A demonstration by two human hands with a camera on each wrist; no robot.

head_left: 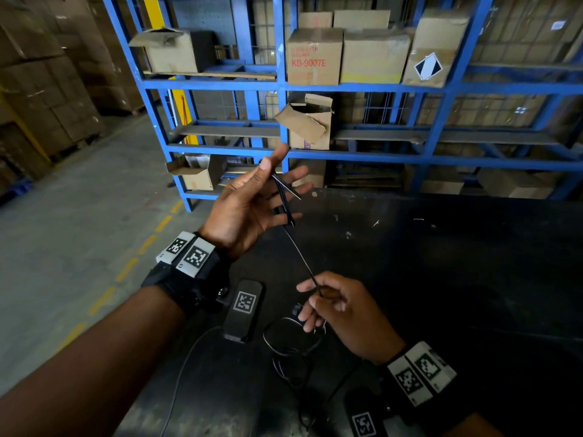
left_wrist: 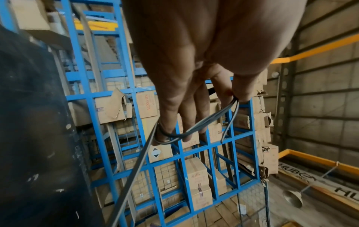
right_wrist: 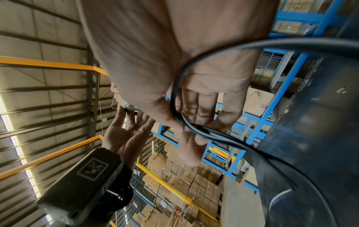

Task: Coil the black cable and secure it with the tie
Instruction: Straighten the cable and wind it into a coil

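My left hand (head_left: pixel 246 203) is raised above the black table (head_left: pixel 441 263), palm toward me and fingers spread straight. Turns of the black cable (head_left: pixel 285 203) run between its thumb and little finger; the left wrist view shows the cable (left_wrist: pixel 204 124) looped round both, with a short end hanging free. From the little finger a taut strand drops to my right hand (head_left: pixel 334 304), which pinches it between thumb and forefinger. In the right wrist view the cable (right_wrist: pixel 178 86) curves across the right hand (right_wrist: pixel 155 61). More loose cable (head_left: pixel 290 342) lies in loops on the table below. I cannot make out the tie.
Blue steel racks (head_left: pixel 284 86) with cardboard boxes (head_left: pixel 314 58) stand just behind the table. A concrete floor (head_left: pixel 79 216) with a yellow dashed line lies to the left, with stacked cartons beyond. A thin wire from the wrist camera (head_left: pixel 243 307) trails over the table's near edge.
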